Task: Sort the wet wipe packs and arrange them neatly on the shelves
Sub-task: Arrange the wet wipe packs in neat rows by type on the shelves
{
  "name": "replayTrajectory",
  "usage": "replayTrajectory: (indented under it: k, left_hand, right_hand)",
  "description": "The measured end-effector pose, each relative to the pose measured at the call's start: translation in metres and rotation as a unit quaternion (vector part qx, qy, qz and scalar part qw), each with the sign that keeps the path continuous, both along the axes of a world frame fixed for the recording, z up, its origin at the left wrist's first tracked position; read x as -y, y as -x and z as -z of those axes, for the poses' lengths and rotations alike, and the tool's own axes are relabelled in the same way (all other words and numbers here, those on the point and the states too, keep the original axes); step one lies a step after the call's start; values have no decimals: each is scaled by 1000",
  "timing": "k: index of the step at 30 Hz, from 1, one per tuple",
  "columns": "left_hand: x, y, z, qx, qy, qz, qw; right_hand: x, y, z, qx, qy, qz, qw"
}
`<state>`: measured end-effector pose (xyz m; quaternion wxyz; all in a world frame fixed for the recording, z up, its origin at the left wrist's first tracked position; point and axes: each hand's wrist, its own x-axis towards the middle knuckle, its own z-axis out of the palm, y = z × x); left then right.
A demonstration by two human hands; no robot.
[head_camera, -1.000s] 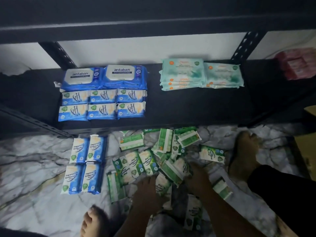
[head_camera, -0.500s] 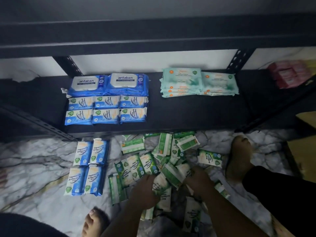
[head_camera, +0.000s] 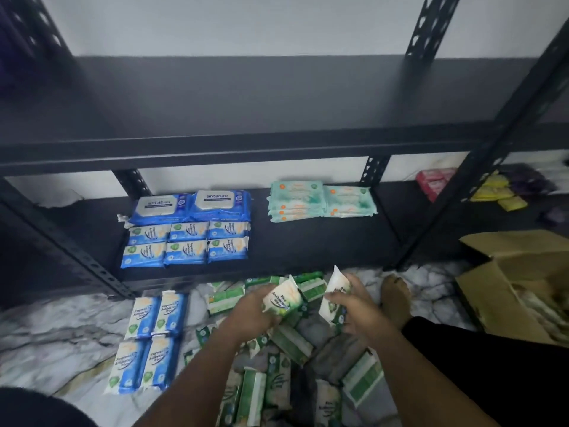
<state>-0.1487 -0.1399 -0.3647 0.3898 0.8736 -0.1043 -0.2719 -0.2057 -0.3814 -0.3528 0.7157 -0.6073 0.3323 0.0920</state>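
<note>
Left hand (head_camera: 249,314) grasps a green-and-white plastic wipe pack (head_camera: 284,298). Right hand (head_camera: 354,311) grasps a second green-and-white pack (head_camera: 336,288).

Left hand (head_camera: 251,312) and right hand (head_camera: 354,314) bare, forearms bare right down to the frame edge. Right leg in plain black fabric legwear (head_camera: 480,365), bare foot (head_camera: 395,298) showing beyond its hem. Dark fabric on left knee (head_camera: 37,408), too dim for detail.

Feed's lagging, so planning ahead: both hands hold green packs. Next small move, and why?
Likely set them on the bare shelf right of the blue packs: the left hand grips one green pack, the right hand another, and no green ones are shelved yet.
</note>
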Motion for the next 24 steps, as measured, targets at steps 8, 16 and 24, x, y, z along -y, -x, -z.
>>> replayTrajectory:
  k: [8,16,24]
  left_hand:
    - [24,-72,-23,-31,57,-85,994]
    - [65,-154,35,-30,82,-225,971]
    - [98,-232,96,14,26,-254,967]
  right_hand:
    - [40,-53,-18,47,-116,110,986]
    - [89,-143,46,-50,-41,193,979]
    - [104,-229,119,-53,24,253,966]
